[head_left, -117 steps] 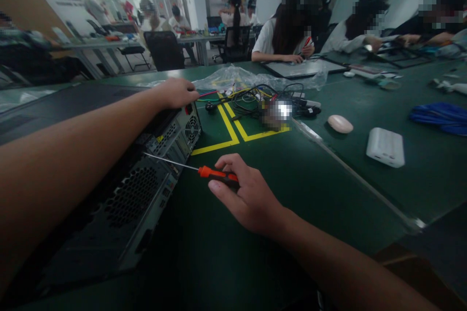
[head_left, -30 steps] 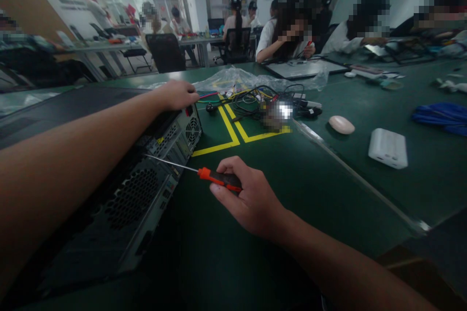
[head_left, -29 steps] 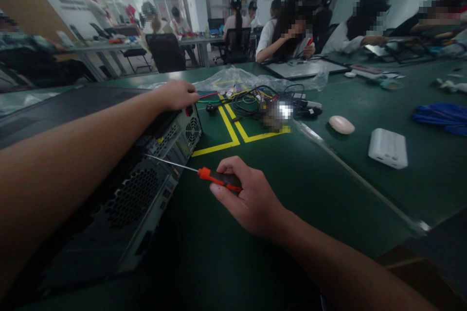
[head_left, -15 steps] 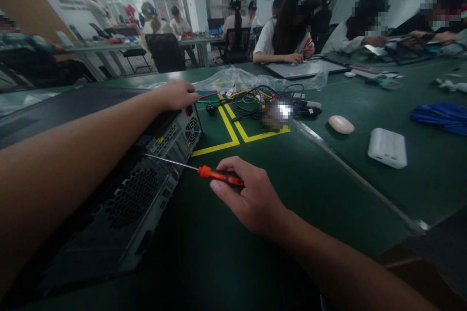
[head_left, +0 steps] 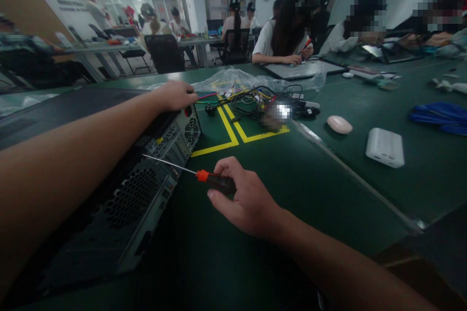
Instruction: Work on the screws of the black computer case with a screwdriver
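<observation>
A black desktop computer case [head_left: 138, 194] lies on its side on the green table [head_left: 292, 175], its rear panel facing right. My right hand [head_left: 244, 199] is closed around the orange and black handle of a screwdriver [head_left: 204, 177]. Its thin metal shaft points left and its tip meets the case's rear panel. My left hand [head_left: 177, 95] rests curled over the case's far top corner, the forearm stretched across the case.
A tangle of coloured cables [head_left: 251, 99] and a clear plastic bag [head_left: 233, 77] lie beyond yellow floor-tape lines [head_left: 228, 129]. A pink oval object [head_left: 339, 124], a white box [head_left: 385, 146] and blue cloth [head_left: 441, 116] sit to the right. Several people work at the far side.
My right hand has turned slightly on the screwdriver handle, so less orange shows. The shaft tip stays on the rear panel and my left hand has not moved.
</observation>
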A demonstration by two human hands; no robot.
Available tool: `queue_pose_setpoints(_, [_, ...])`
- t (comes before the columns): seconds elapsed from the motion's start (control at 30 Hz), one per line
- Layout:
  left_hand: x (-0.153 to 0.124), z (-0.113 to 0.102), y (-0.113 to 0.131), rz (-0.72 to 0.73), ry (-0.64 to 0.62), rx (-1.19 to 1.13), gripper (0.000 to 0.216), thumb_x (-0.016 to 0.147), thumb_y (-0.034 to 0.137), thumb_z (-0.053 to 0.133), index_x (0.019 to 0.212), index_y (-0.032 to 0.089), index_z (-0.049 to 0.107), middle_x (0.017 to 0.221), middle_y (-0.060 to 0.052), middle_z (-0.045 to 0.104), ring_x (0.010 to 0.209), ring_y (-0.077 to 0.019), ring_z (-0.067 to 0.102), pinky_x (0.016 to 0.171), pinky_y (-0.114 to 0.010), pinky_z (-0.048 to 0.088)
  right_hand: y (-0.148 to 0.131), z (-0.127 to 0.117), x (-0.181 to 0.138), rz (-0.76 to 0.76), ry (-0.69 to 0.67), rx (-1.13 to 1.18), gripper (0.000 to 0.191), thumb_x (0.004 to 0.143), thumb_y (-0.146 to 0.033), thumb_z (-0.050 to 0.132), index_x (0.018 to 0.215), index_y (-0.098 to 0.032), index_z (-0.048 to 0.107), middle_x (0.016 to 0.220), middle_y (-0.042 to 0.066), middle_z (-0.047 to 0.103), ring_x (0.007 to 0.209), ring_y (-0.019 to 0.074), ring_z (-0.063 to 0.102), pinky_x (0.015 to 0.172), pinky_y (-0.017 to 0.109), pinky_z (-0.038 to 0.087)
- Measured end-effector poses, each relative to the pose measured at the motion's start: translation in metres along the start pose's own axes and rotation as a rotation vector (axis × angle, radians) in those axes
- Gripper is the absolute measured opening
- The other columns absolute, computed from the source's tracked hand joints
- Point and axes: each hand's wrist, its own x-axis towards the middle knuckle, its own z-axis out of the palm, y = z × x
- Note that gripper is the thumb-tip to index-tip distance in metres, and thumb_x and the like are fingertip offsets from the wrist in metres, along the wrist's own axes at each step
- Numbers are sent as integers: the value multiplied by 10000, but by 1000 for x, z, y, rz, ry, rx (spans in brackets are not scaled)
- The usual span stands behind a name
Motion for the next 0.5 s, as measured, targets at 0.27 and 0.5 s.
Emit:
queue_pose_setpoints(0.27, [1, 2, -3, 6, 18, -2, 733, 1079, 580, 388, 1521, 233, 859, 1444, -164, 856, 1348, -396, 771, 1142, -470, 591, 2, -2, 2, -51, 8, -24, 164, 1050, -343, 680, 1144, -279, 561, 886, -44, 665, 713, 168, 592, 720, 329, 403])
queue_pose_setpoints(0.5, [0, 1, -1, 6, 11, 24, 735, 1094, 578, 359, 1512, 247, 864, 1443, -137, 860, 1326, -359, 771, 1103, -413, 592, 1, -2, 2, -51, 17, -23, 159, 1054, -350, 679, 1156, -277, 581, 893, -37, 672, 720, 173, 606, 730, 340, 417])
